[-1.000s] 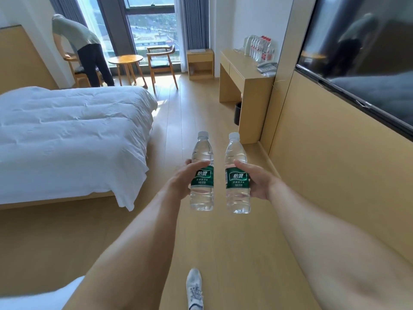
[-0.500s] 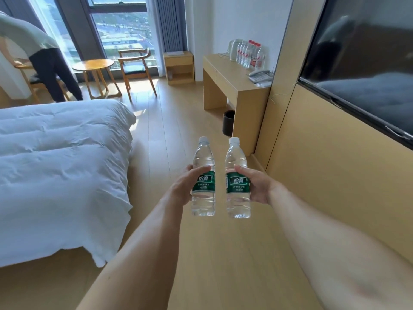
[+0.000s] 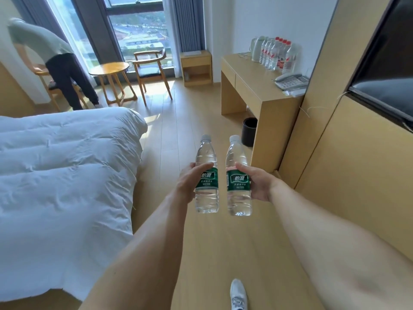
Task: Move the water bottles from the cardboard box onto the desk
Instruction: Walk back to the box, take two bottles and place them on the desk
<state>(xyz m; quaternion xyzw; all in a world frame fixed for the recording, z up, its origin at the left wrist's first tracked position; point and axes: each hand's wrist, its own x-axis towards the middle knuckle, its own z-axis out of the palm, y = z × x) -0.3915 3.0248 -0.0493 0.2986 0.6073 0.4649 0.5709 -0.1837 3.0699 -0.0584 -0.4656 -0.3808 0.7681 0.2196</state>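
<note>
Centre of frame: left hand and right hand each hold a green-label bottle, left bottle, right bottle, grip wrapped at the label. Worktop, upper right, has drawn nearer since a second ago; carry continues, placement pending.

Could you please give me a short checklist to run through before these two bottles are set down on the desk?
1. Left hand grips the left bottle round its green label: ok.
2. Right hand grips the right bottle round its label: ok.
3. Both bottles upright, caps on: ok.
4. Free space on the desk in front of the red-capped bottles and beside the phone: ok.
5. Floor path to the desk is open; black bin sits under the desk, off the path: ok.
6. Desk within arm's reach: not ok, it is some steps ahead.
</note>
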